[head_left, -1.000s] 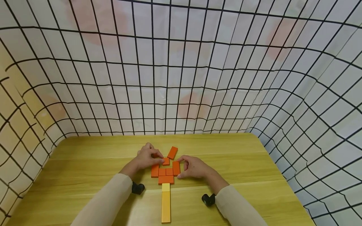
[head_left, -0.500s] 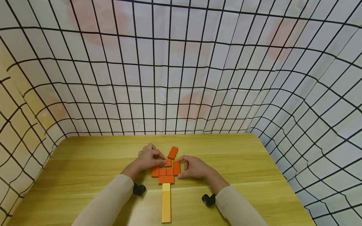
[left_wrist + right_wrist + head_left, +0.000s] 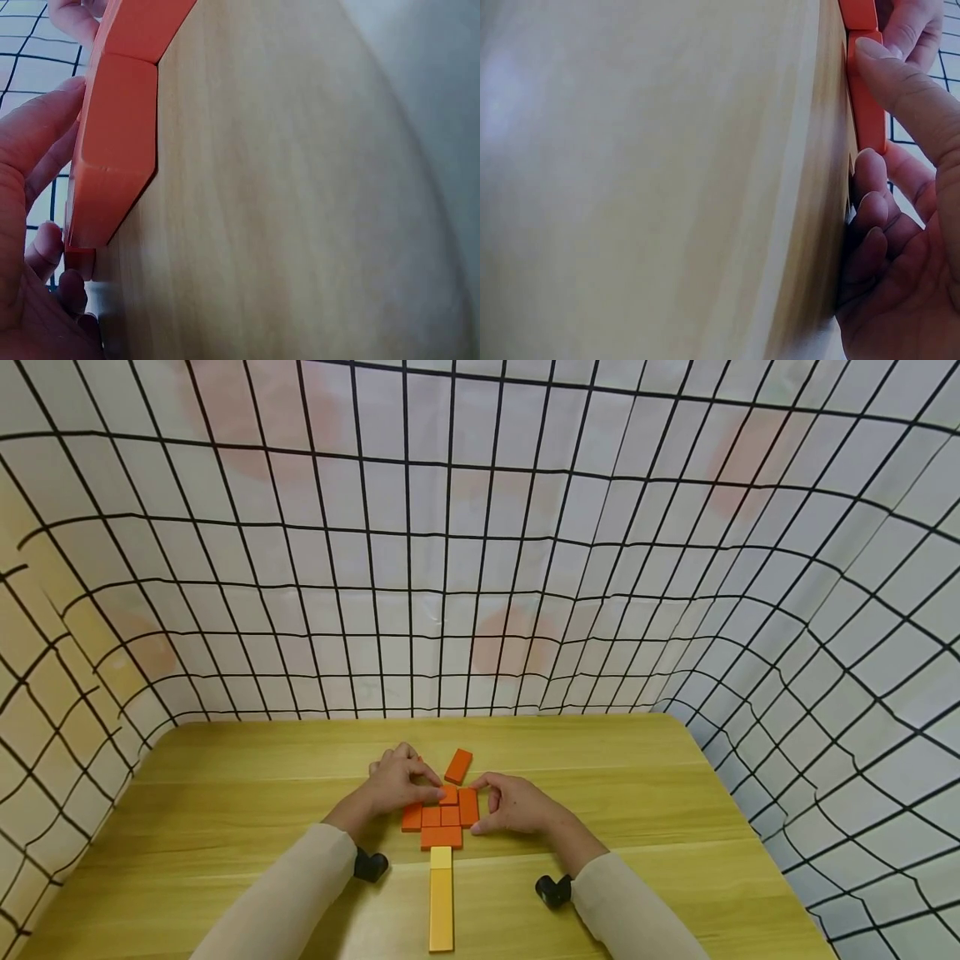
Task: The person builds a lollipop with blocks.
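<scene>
Flat orange blocks lie together on the wooden table, small squares between longer ones. My left hand (image 3: 397, 781) pinches a small square orange block (image 3: 449, 795) at the back of the group; part of that block is hidden by the fingers. At the group's right side, my right hand (image 3: 519, 804) spans a long orange block (image 3: 468, 807), thumb at its near end and index finger at the far end. That thumb lies against the orange in the right wrist view. A matching long block (image 3: 412, 817) sits at the left side, partly under my left hand.
One loose orange block (image 3: 458, 766) lies tilted behind the group. In front, a yellow square (image 3: 441, 857) and long yellow pieces (image 3: 442, 910) form a strip towards me. A black wire grid (image 3: 442, 635) rises along the back and sides of the wooden table (image 3: 637, 777).
My left hand has slid the small square block right, up against the long block at the right. The right hand has stayed in place.
</scene>
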Demonstrator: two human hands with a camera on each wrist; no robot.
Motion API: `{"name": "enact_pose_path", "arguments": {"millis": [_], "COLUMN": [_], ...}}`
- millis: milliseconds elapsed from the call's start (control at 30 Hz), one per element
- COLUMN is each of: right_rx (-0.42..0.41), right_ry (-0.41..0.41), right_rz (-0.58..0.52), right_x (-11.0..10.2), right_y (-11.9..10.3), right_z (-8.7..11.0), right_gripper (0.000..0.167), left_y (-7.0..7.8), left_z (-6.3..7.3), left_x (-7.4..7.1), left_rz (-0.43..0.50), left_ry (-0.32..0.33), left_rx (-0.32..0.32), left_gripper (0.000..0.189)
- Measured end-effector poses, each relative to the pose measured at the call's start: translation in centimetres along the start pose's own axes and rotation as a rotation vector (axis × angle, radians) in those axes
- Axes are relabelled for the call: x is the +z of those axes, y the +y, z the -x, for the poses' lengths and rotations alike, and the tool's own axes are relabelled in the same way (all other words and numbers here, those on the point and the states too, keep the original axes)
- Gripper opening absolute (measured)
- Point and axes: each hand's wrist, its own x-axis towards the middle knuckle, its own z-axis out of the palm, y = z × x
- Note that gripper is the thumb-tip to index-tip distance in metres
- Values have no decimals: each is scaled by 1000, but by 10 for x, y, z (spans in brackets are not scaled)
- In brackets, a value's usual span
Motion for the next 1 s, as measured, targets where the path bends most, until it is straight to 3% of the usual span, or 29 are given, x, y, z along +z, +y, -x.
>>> {"name": "enact_pose_path", "arguments": {"millis": [1000], "right_rx": [22], "right_ry": [5], "right_rz": [-20], "right_x": [0], "right_y": [-1], "right_z": [1], "right_gripper": [60], "left_y": [4], "left_z": [1], "left_x": [0], "left_rz": [3], "left_ry": [-27], "left_rx": [1], "left_gripper": [5]}}
